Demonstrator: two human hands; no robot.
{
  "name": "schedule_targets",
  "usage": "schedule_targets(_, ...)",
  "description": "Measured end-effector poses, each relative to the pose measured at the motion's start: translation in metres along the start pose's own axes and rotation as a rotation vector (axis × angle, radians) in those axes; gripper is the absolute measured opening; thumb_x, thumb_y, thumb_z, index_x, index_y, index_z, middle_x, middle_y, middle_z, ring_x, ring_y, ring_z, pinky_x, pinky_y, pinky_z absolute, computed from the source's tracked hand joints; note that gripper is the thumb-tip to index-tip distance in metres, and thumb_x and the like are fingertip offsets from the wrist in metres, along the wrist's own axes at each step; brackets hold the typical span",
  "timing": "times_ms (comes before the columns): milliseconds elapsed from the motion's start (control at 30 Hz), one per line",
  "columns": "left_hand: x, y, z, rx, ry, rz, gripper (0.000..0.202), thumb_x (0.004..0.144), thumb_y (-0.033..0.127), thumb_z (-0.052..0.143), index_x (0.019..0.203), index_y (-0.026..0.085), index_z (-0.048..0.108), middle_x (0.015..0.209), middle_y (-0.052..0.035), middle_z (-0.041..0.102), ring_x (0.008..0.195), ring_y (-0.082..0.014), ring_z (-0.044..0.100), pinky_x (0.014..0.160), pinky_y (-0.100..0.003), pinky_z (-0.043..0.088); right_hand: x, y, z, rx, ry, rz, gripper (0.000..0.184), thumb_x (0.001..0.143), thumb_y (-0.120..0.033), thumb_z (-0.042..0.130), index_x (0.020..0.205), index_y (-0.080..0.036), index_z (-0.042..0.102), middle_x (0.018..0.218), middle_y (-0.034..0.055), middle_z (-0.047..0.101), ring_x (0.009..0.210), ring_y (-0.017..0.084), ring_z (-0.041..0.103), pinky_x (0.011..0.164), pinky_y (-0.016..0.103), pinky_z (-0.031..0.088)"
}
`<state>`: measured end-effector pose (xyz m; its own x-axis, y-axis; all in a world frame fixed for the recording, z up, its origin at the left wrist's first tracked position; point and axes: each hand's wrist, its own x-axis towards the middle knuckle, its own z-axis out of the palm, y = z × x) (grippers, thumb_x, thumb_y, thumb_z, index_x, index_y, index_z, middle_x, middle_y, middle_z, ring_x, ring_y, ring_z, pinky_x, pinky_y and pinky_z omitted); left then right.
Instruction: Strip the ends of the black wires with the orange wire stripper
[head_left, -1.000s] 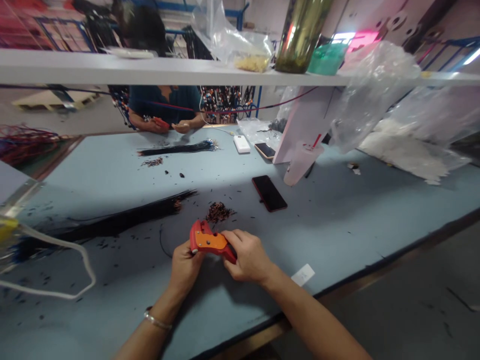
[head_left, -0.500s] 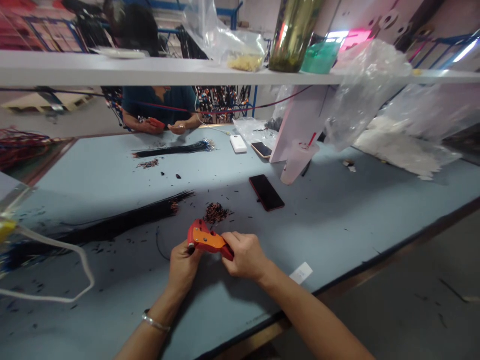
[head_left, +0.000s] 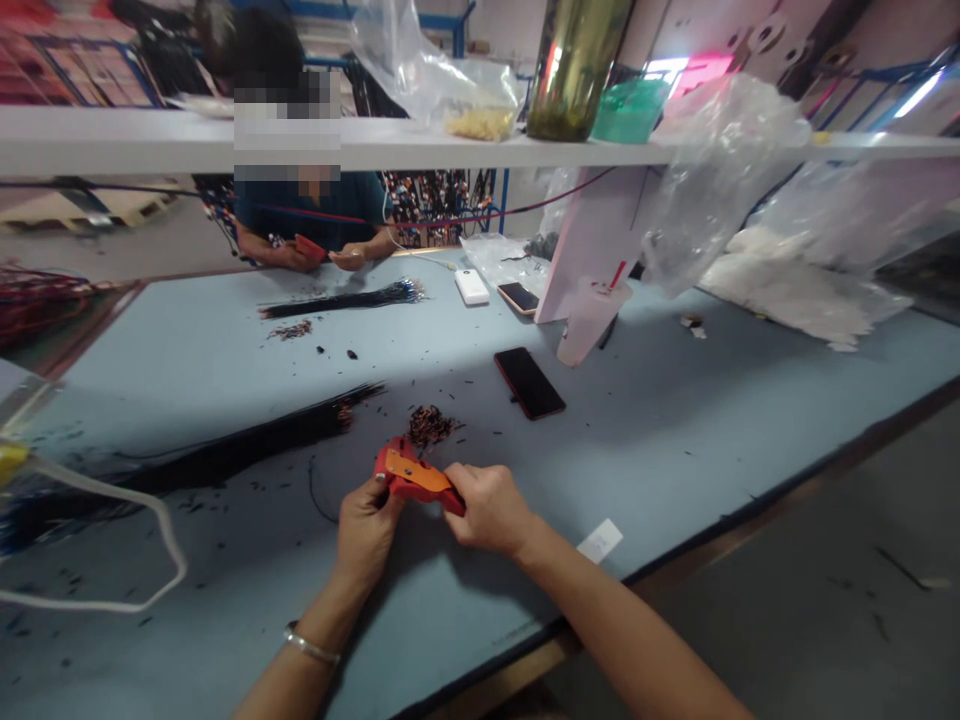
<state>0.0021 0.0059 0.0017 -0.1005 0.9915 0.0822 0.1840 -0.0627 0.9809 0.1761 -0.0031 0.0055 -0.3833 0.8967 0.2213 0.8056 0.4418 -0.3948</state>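
My right hand [head_left: 491,505] is wrapped round the handles of a red and orange wire stripper [head_left: 411,474], held just above the table. At the stripper's head, the fingers of my left hand [head_left: 367,530] are pinched together. A thin black wire [head_left: 313,490] curves out from the back of my left hand. Its end near the jaws is hidden by my fingers. Just beyond the stripper lies a small pile of cut insulation bits [head_left: 429,425]. A long bundle of black wires [head_left: 247,440] stretches across the table to the left.
Behind the pile lies a dark phone [head_left: 529,382], with a plastic cup [head_left: 592,322] near the shelf support. A white cable [head_left: 169,530] loops at left. Across the table a co-worker's hands [head_left: 349,256] hold a red tool, behind another wire bundle [head_left: 345,300]. A white shelf [head_left: 420,152] spans above.
The stripper has tilted slightly, and its orange plate looks narrower. Both hands stay nearly in place. The whole view has shifted a little.
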Motion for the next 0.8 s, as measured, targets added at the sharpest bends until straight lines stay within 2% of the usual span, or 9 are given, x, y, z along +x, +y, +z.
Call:
schedule_targets(167,0.0006,-0.0076,-0.0012,0.004,-0.018,0.005,0.017,0.066,0.030,0.066,0.066,0.014,0.072,0.064,-0.0024,0.070,0.061,-0.0173,0.059,0.061,-0.024,0.048,0.0009,0.0005,0.0007,0.003,-0.020,0.004,0.010,0.075,-0.024,0.056,0.082,-0.019,0.051,0.074,0.0039,0.066,0.063,0.018,0.061,0.055,0.026,0.034)
schedule_targets(533,0.0004,-0.0017,-0.0009,0.025,-0.012,-0.007,0.018,0.065,0.032,0.066,0.063,0.014,0.070,0.061,-0.0015,0.067,0.059,-0.0163,0.058,0.061,-0.024,0.048,0.0018,0.0012,-0.0003,-0.021,-0.041,-0.005,0.009,0.074,-0.023,0.056,0.081,-0.018,0.052,0.073,0.0039,0.067,0.062,0.017,0.061,0.053,0.026,0.031)
schedule_targets(800,-0.0014,-0.0020,-0.0013,0.011,-0.029,0.003,0.015,0.064,0.029,0.066,0.066,0.015,0.069,0.065,-0.0032,0.071,0.064,-0.0186,0.063,0.065,-0.026,0.051,0.0014,-0.0001,-0.0016,-0.026,0.008,-0.018,0.024,0.072,-0.029,0.056,0.093,-0.017,0.054,0.083,0.0067,0.066,0.070,0.020,0.060,0.061,0.029,0.039)
